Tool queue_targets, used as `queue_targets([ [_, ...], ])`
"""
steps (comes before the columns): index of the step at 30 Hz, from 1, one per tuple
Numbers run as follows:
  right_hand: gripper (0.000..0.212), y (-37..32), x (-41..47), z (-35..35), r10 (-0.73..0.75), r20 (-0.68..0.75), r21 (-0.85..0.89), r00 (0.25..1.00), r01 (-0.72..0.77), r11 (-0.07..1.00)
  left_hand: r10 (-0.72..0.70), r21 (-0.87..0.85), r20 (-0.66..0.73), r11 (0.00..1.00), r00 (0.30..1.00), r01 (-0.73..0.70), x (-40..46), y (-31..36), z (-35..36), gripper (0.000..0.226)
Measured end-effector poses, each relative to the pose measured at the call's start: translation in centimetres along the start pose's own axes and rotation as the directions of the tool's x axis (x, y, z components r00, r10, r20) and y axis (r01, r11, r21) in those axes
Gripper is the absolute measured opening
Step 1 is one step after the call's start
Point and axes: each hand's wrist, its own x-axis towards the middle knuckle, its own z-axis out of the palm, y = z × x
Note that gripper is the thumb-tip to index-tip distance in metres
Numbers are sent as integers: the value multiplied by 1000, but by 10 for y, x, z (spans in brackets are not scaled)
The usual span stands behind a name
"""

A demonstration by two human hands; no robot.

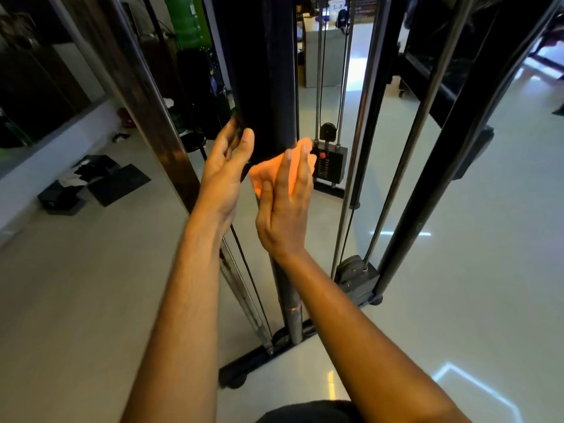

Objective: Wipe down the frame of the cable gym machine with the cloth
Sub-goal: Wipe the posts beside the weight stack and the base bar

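**Orange cloth pressed to the black upright**

At far left we see dark mats and boxes (91, 181) lying on the pale floor (91, 270) beside a mirrored wall. Further right, a green water bottle (187, 19) stands in the background behind the machine.

Our left hand (224, 175) reaches up to the left side of the thick black upright post (268, 71) of the cable machine frame, fingers straight and loosely spread, fingertips touching the post's edge, holding nothing. A thin black cable (244, 261) runs down just below that wrist towards the base bar (250, 361) on the floor.

The orange cloth (268, 172) sits against the lower front of the post, between our two hands. Our right hand (287, 209) presses it flat onto the post with extended fingers laid over the cloth.

To the right, behind the post, a weight stack (331, 160) with a pulley (328, 131) above it hangs on chrome guide rods (345, 71). Further right, more black uprights (451, 148) slant down to a second pulley (354, 268) near the floor.
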Motion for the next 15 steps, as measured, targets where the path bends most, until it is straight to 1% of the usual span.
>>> queue_targets([
  [2,71,-11,19,-1,-23,-57,13,998,23,1000,-9,-11,-1,1000,1000,9,-1,-1,0,57],
  [4,79,-3,12,3,-69,-59,-44,996,67,997,-18,-4,-1,1000,1000,18,-1,-3,0,58],
  [6,92,25,-21,6,-85,27,-126,996,88,988,-21,4,0,1000,1000,21,-3,-5,0,60],
  [8,101,60,-67,5,-26,142,-197,989,54,979,-25,12,-2,1000,1000,25,-4,-9,0,62],
  [10,104,84,-100,1,53,214,-204,975,-8,979,-30,10,-1,1000,1000,30,-6,-12,0,61],
  [11,101,88,-107,-1,70,235,-186,970,-25,982,-34,7,-2,999,999,34,-6,-13,0,59],
  [13,88,79,-99,-2,79,250,-134,965,-47,990,-36,10,-6,999,999,36,-6,-15,1,57],
  [15,76,58,-71,-2,68,208,-86,976,-51,995,-38,8,-3,999,999,38,-5,-16,1,57],
])
